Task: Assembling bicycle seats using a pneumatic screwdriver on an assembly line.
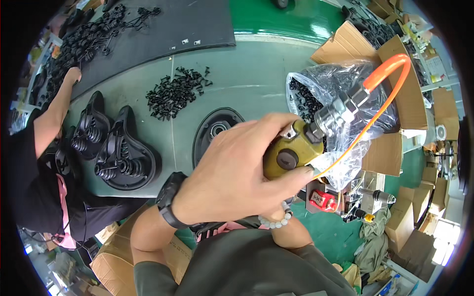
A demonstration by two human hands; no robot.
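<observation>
In the curled left hand [237, 172], a rounded olive-yellow tool [298, 148] is gripped; the right hand [277, 213] (its hold cannot be told) is mostly hidden. Near the tool, small black parts [305, 101] are held by a clear plastic bag [377, 111], partly in an open brown cardboard box [410, 89].

Green tabletop [256, 74], with the articles that rest on it. Upper left: a dark mat [187, 22], bearing a tangled heap of black spring parts [101, 29]. Centre: a loose pile of small black screws [173, 93], set apart from the mat. Left: two black saddle-shaped bodies [127, 148] with coil springs, lying side by side. Near edge, centre: a rounded black part [203, 130], partly hidden, its ringed fitting uppermost. Right: an open cardboard box [407, 91] with a clear plastic bag [340, 74] of small black pieces [305, 101].
</observation>
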